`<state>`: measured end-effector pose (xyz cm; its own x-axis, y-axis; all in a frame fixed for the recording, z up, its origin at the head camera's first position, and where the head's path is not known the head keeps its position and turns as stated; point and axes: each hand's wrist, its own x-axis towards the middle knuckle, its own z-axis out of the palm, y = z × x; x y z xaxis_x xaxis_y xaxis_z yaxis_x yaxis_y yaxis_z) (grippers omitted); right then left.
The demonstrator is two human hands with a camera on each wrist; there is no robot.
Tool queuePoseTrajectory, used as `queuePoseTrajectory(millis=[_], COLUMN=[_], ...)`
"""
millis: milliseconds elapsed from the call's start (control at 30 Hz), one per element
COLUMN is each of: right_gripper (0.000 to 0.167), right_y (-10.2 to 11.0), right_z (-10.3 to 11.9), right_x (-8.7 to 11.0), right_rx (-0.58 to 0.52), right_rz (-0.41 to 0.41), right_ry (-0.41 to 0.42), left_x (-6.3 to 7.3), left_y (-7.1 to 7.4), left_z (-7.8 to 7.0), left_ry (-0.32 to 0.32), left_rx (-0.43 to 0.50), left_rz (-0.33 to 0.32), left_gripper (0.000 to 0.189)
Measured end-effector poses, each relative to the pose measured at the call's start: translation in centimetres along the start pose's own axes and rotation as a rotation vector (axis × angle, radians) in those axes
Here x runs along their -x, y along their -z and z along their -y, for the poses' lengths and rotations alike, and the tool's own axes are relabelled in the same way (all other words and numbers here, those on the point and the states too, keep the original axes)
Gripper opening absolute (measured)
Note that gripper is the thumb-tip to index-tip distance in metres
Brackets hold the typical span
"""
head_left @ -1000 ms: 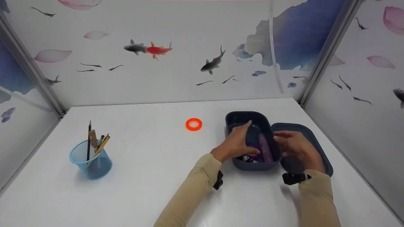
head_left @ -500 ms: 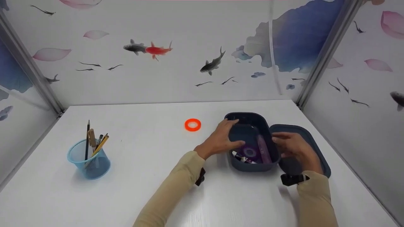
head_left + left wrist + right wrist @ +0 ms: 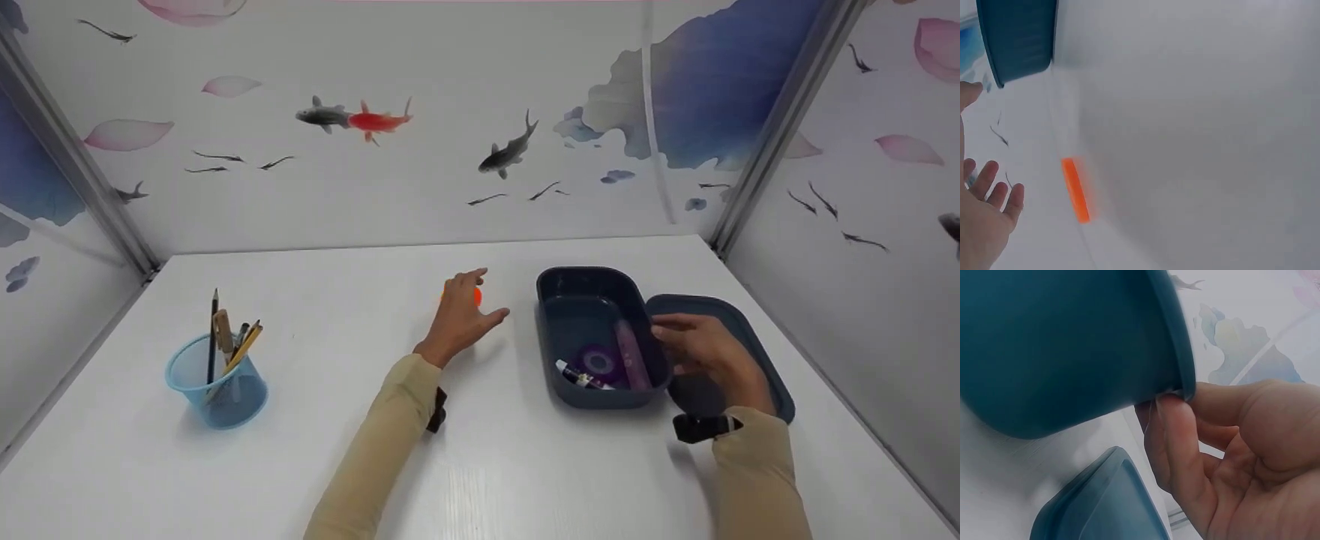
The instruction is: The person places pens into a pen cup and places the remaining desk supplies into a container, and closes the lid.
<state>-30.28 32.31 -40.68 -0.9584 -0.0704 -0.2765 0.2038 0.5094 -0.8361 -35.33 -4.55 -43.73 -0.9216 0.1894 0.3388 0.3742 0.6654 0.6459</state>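
My left hand [image 3: 457, 315], fingers spread, hovers over an orange ring [image 3: 478, 297] that looks like a roll of tape and hides most of it. In the left wrist view the orange ring [image 3: 1076, 190] lies flat on the table, apart from the hand [image 3: 988, 219]. My right hand [image 3: 709, 352] holds the right rim of a dark blue plastic box [image 3: 546, 352]; in the right wrist view its fingertips meet at the rim of the box [image 3: 1072, 354]. Inside the box lie a purple ring [image 3: 599, 363], a long purple case [image 3: 632, 356] and a small dark-and-white tube [image 3: 579, 374].
The box's lid [image 3: 750, 352] lies to its right, partly under my right hand. A light blue mesh cup [image 3: 232, 397] with pencils and other tools stands at the left of the white table [image 3: 337, 300]. Printed wall panels [image 3: 420, 195] enclose the back and sides.
My left hand has come out of the box and moved left to above the orange ring. The right hand has stayed at the box's rim.
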Motion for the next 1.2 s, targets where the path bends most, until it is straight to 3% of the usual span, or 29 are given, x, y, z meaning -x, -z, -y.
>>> queuePoseTrajectory(millis=[200, 400, 800, 1033, 1200], right_gripper=[0.059, 0.060, 0.061, 0.059, 0.059], right_y=[0.0, 0.1, -0.1, 0.1, 0.0], right_z=[0.0, 0.0, 0.3, 0.4, 0.2], right_x=[-0.2, -0.2, -0.2, -0.2, -0.1], right_rx=[-0.008, -0.028, -0.037, -0.016, -0.022], right_rz=[-0.002, 0.007, -0.022, -0.029, -0.024], right_ry=[-0.003, -0.002, -0.011, 0.002, -0.014], left_x=[-0.2, -0.4, -1.3, -2.8, -2.8], left_y=[1.7, 2.3, 1.9, 1.5, 1.1], left_z=[2.6, 4.0, 4.4, 4.4, 4.6], left_ry=[0.113, 0.231, 0.342, 0.418, 0.465], left_rx=[0.027, 0.067, 0.086, 0.094, 0.160], left_rz=[-0.018, -0.002, 0.109, 0.124, 0.114], left_gripper=[0.074, 0.082, 0.093, 0.096, 0.093])
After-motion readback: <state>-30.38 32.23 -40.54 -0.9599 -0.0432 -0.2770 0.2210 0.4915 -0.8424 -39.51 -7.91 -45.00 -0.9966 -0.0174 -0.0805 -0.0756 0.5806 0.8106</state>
